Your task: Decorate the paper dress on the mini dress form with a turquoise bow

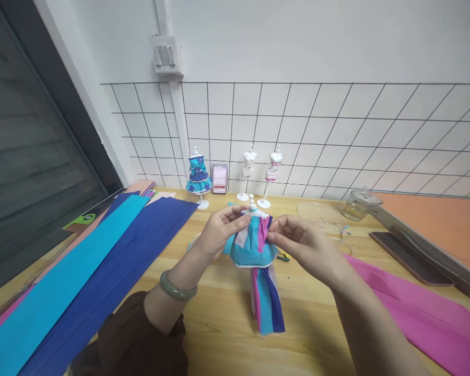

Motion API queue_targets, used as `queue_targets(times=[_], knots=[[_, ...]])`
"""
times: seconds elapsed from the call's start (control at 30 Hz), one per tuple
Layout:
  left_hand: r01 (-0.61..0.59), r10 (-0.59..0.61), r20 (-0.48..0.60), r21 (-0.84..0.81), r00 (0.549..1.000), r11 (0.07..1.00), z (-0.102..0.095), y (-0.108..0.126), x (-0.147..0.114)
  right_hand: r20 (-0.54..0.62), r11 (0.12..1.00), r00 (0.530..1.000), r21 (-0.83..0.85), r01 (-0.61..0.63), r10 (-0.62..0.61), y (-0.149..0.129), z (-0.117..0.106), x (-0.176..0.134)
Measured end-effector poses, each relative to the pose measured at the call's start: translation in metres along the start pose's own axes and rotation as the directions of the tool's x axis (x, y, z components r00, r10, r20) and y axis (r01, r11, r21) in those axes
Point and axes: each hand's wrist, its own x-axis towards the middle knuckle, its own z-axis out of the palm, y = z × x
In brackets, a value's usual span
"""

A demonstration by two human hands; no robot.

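- Turquoise cloth is seen over most of the small dress point(254, 256), worn by a white dress form point(251, 202) held off the view's centre, toward five o'clock.
- The form's shoulder, at the dress's eleven o'clock, is pinched between thumb and fingers of the left hand point(224, 224).
- The dress edge by a pink strip point(262, 233), at two o'clock, is pinched by thumb and fingertips of the right hand point(295, 237).
- The form is best kept steady from the shoulder while the edge is eased flat with light, even pressure; thin cloth would probably be puckered by tugging.
- The form's stand is hidden; whether the striped tails point(267, 300) at six o'clock are rested on the surface point(215, 313) cannot be told.
- A green-and-yellow tool point(284, 256), past three o'clock, is partly covered by the skirt.
- Both arms are cut off below; the phone screen point(220, 177), toward eleven o'clock, cannot be read.
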Motion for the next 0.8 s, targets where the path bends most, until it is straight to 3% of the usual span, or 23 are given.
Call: queue_targets(times=[0.2, 0.37, 0.6, 0.8], knots=[[-0.047, 0.048, -0.031, 0.034, 0.998, 0.998, 0.003, -0.001, 0.000, -0.014, 0.998, 0.999, 0.048, -0.031, 0.032, -0.004, -0.007, -0.002], [-0.071, 0.082, -0.108, 0.100, 0.991, 0.992, 0.010, -0.001, -0.003, -0.049, 0.998, 0.998, -0.049, -0.040, 0.038, -0.012, -0.012, -0.007], [-0.099, 0.108, -0.060, 0.148, 0.992, 0.984, 0.021, 0.002, -0.008, -0.043, 0.986, 0.996, -0.144, -0.082, 0.076, -0.005, -0.007, -0.008], [-0.122, 0.162, -0.183, 0.209, 0.970, 0.970, 0.015, 0.001, -0.005, -0.088, 0.964, 0.996, -0.264, -0.037, 0.014, -0.011, -0.010, -0.013]])
